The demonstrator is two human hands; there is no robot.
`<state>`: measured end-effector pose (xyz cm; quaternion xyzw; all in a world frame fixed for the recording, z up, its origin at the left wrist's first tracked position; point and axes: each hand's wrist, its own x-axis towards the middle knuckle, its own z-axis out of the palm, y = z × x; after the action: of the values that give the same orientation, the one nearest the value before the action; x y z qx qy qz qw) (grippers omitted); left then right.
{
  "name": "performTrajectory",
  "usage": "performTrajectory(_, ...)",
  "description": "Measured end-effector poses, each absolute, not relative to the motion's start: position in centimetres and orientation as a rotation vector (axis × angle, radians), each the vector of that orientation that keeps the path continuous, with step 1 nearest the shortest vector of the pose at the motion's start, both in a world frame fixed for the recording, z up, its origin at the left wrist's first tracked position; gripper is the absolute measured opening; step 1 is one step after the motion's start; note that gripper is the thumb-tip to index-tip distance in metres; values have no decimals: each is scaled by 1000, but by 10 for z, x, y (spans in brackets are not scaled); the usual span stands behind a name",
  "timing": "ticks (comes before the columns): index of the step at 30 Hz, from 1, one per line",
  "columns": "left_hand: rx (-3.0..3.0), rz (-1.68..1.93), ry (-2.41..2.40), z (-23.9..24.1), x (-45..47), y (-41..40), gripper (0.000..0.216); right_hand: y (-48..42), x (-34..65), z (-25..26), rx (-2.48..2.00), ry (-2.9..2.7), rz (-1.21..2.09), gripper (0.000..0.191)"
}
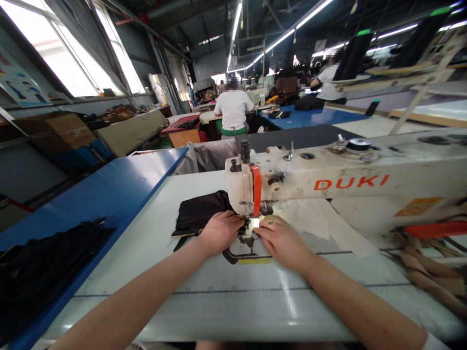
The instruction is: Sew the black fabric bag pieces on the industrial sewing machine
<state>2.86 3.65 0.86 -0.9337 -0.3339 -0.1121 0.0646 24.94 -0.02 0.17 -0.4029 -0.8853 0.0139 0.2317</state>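
A white DUKI sewing machine (328, 182) stands on the pale table (233, 301). My left hand (221, 231) rests on black fabric (199, 214) just left of the needle, fingers curled and pressing the cloth. My right hand (282, 240) lies on the other side of the lit needle plate (251, 226), fingers bent down onto a small dark piece there. Both hands almost meet under the machine's head. What lies directly beneath the fingertips is hidden.
A blue side table (109, 194) at left carries a heap of black cloth (40, 267). Cardboard cones (426, 277) lie at right under the machine arm. A person in a white shirt (233, 109) sits ahead at another station; another person sits further right.
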Motion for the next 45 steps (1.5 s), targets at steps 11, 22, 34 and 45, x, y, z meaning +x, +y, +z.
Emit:
performTrajectory(11, -2925, -396, -1052, 16, 11, 8, 26, -1, 252, 0, -1096, -2449, 50, 25)
performTrajectory(22, -3341, -1280, -1738, 113, -31, -82, 24, -69, 168, 72, -874, -2046, 1039, 26)
performTrajectory(34, -2728, -1655, -2674, 96, -104, -139, 37, -91, 153, 72, -1034, -1142, 1654, 28)
performTrajectory(45, -2384, -2808, -2550, 48, -95, -157, 29, -80, 153, 41, -1152, -747, 1751, 40)
